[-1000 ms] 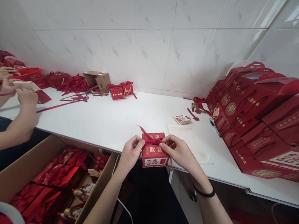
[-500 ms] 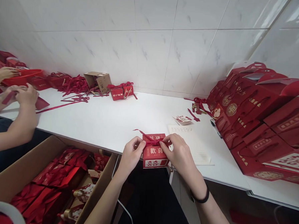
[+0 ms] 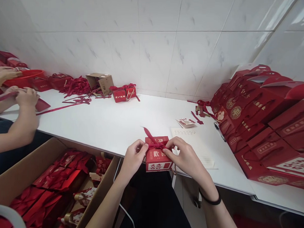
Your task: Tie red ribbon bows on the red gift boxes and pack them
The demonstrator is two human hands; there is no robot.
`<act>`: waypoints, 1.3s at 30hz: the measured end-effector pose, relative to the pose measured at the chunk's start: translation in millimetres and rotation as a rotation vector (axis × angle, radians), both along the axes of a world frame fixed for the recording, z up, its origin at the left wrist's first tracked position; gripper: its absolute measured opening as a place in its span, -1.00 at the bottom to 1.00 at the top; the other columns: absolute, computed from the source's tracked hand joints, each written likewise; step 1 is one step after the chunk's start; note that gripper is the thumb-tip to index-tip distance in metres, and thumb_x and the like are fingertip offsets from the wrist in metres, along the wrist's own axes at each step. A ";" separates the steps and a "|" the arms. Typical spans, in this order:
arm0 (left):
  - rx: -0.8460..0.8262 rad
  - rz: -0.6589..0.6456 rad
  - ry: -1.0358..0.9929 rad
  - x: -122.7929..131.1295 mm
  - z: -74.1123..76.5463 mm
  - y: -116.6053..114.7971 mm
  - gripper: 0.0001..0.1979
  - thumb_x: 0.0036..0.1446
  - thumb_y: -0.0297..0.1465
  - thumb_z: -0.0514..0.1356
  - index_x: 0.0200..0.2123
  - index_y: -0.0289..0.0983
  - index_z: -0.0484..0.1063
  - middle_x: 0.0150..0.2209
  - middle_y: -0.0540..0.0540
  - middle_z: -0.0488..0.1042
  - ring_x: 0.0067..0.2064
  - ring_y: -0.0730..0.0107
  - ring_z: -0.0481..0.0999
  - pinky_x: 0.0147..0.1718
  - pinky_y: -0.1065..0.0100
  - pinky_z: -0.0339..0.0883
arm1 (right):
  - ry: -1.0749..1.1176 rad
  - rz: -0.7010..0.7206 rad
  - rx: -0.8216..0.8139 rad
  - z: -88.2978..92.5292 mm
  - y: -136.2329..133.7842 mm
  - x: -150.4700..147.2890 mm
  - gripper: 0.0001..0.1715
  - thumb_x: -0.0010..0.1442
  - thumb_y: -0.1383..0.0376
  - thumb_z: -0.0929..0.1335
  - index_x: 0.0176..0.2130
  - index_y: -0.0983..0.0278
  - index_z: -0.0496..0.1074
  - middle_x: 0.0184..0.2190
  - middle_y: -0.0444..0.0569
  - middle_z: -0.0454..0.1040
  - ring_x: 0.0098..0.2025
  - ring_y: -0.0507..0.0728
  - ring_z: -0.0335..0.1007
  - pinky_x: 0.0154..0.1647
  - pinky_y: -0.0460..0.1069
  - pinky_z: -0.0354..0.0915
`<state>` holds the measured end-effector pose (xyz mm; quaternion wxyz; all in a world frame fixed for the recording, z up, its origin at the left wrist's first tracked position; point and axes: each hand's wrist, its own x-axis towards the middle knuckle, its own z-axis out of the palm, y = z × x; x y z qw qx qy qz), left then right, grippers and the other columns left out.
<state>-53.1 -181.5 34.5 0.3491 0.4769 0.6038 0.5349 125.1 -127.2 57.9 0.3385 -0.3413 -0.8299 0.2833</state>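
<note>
A small red gift box [image 3: 157, 160] with white and gold characters rests at the table's front edge, straight in front of me. A dark red ribbon [image 3: 156, 146] runs across its top and is knotted or bowed in the middle, with one tail sticking up to the back left. My left hand [image 3: 135, 157] pinches the ribbon at the left side of the box, thumb against fingertips. On the other side my right hand [image 3: 182, 154] pinches the ribbon near the bow, its fingers partly hiding the box's right top corner.
A cardboard carton [image 3: 108, 169] of ribboned red boxes stands below left. Red gift bags [image 3: 258, 126] are stacked right, beside a pen [image 3: 220, 132], papers [image 3: 198, 147] and a folded card [image 3: 186, 123]. Another tied box [image 3: 124, 93] sits by the wall. Co-workers' hands [image 3: 28, 97] work far left.
The ribbon tail at the back left now stands higher and broader. My right hand has shifted slightly at the bow, its wrist a little lower. The box stays in place.
</note>
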 end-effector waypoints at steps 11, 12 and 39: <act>-0.006 0.001 0.011 -0.7 0.7 -0.8 -0.74 0.09 -0.26 0.08 -0.55 -0.27 0.20 -0.55 0.08 0.24 -0.47 0.50 0.24 -0.46 0.46 0.12 | -0.293 -0.313 0.520 -8.3 -4.0 -20.6 -0.75 0.14 0.38 0.29 -0.53 0.25 0.17 -0.63 -0.14 0.32 -0.58 0.07 0.14 -0.43 -0.03 0.04; -0.008 0.002 0.009 -0.8 0.2 -0.7 -0.74 0.09 -0.26 0.08 -0.55 -0.27 0.20 -0.55 0.08 0.23 -0.47 0.50 0.24 -0.46 0.46 0.12 | -0.329 -0.325 0.563 -8.0 -5.0 -21.9 -0.75 0.16 0.38 0.28 -0.53 0.26 0.18 -0.63 -0.13 0.31 -0.59 0.06 0.14 -0.43 -0.03 0.02; 0.005 -0.018 -0.013 0.9 -0.3 -1.0 -0.72 0.11 -0.24 0.07 -0.56 -0.26 0.18 -0.55 0.07 0.23 -0.45 0.48 0.24 -0.44 0.44 0.12 | -0.306 -0.309 0.196 0.8 -9.8 -10.8 -0.69 0.16 0.22 0.24 -0.57 0.26 0.17 -0.70 -0.19 0.25 -0.65 0.00 0.06 -0.39 -0.03 0.03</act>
